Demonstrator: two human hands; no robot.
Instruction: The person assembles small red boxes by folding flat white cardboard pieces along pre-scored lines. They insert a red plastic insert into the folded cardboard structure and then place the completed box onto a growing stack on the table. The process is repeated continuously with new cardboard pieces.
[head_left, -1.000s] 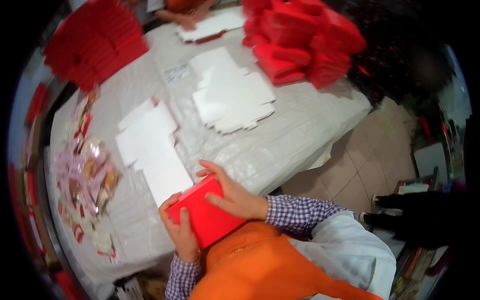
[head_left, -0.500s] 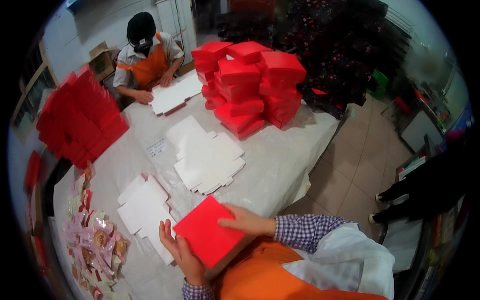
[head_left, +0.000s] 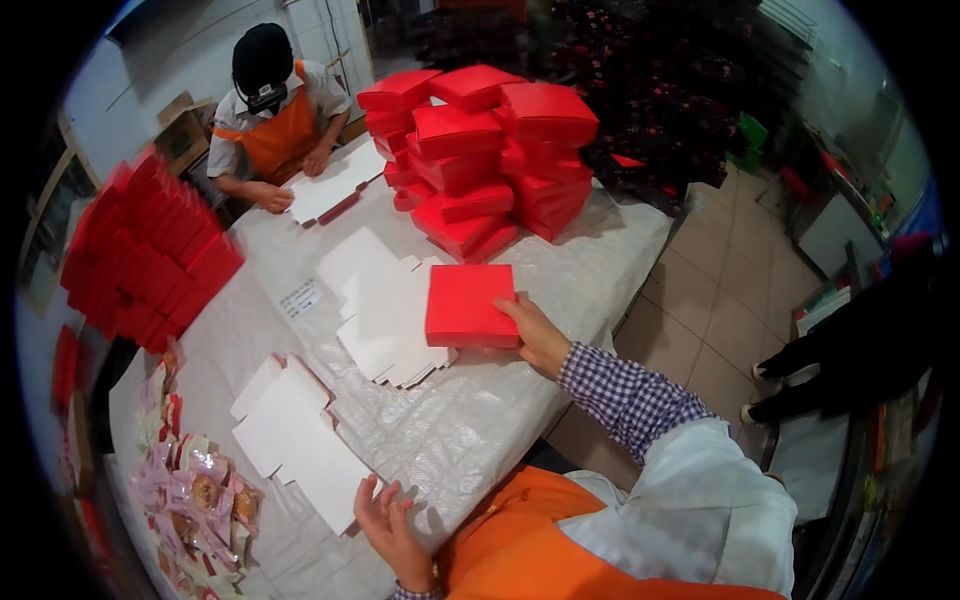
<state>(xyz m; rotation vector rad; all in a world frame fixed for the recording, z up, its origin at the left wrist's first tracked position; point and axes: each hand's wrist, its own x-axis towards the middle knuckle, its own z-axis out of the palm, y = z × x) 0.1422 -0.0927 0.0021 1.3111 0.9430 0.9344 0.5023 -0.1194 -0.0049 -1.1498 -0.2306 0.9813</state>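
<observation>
I see the right hand (head_left: 540, 338) clasp a red box (head_left: 466, 300). The left hand (head_left: 396, 532), empty, curls half-open near white cardboard (head_left: 300, 440).

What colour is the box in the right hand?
The box is red, seen best in the head view.

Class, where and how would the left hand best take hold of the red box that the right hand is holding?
The left hand would probably best grip the red box by its left edge, coming from the left and pinching from above and below: the box is low and square, that straight edge is uncovered, and the right hand takes up the right side.
</observation>
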